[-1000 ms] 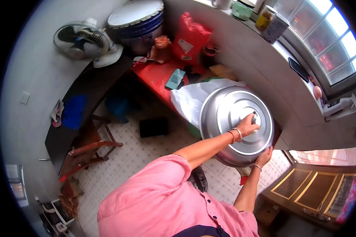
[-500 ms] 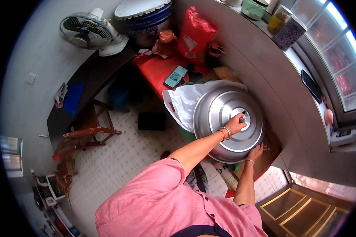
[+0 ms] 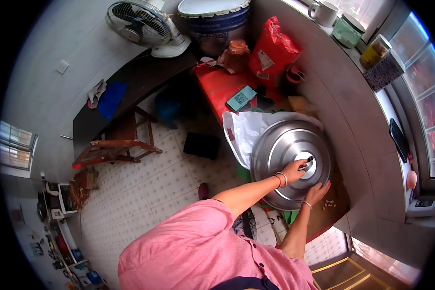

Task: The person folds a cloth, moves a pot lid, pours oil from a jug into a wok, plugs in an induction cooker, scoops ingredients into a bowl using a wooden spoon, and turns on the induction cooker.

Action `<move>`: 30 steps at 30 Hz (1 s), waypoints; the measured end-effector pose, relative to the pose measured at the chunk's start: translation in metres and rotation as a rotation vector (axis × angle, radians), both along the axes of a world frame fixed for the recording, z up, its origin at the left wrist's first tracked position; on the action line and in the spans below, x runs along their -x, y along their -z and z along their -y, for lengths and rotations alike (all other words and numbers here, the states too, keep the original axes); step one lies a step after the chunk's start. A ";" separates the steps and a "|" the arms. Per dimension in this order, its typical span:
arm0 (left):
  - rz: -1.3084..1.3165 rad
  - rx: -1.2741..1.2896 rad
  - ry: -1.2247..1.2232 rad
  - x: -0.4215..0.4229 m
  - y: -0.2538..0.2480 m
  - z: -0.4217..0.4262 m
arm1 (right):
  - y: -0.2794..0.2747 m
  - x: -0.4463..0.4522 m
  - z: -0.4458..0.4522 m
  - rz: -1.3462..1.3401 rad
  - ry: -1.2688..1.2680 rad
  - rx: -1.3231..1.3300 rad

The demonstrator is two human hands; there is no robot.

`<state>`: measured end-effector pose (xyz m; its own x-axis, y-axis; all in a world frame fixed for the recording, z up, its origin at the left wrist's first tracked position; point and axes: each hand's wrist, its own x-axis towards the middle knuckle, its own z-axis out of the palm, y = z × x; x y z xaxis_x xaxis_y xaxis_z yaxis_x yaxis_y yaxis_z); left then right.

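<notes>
Our left hand (image 3: 294, 172) grips the knob (image 3: 309, 163) on the metal lid (image 3: 281, 145). Our right hand (image 3: 316, 193) is unclenched against its edge, white bag (image 3: 241, 131) alongside.

Large round metal lid (image 3: 287, 147), silver-grey and shiny, with a low domed top. Raised rings step inward from its broad outer rim to a brighter disc at the centre. On that disc stands a small knob (image 3: 310, 161), dark and silvery, partly covered from view. The lid sits top side up, its outline whole and nearly circular, over the near end of the table (image 3: 210, 83), close to the wall (image 3: 355, 145). A crumpled white bag (image 3: 240, 133) spreads out from under its far and left edges.
</notes>
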<state>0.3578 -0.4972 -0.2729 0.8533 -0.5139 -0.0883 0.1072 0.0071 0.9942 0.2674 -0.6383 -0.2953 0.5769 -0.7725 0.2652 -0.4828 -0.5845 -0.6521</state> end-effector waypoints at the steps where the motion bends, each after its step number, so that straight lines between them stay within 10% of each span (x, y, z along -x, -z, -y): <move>1: 0.027 -0.053 0.013 -0.001 -0.007 -0.009 | -0.013 -0.011 -0.005 0.033 -0.026 0.033; 13: 0.285 -0.139 -0.275 -0.049 -0.074 -0.201 | -0.089 -0.138 -0.226 0.262 -0.586 -0.039; 30: 0.365 -0.597 -0.924 -0.091 -0.106 -0.686 | -0.101 -0.231 -0.673 0.205 -1.193 -0.165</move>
<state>0.4488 0.1884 -0.1665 0.9063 0.3596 0.2221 0.0123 -0.5478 0.8366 0.4983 0.0344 -0.1946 0.9060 0.1795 0.3833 0.4200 -0.4933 -0.7617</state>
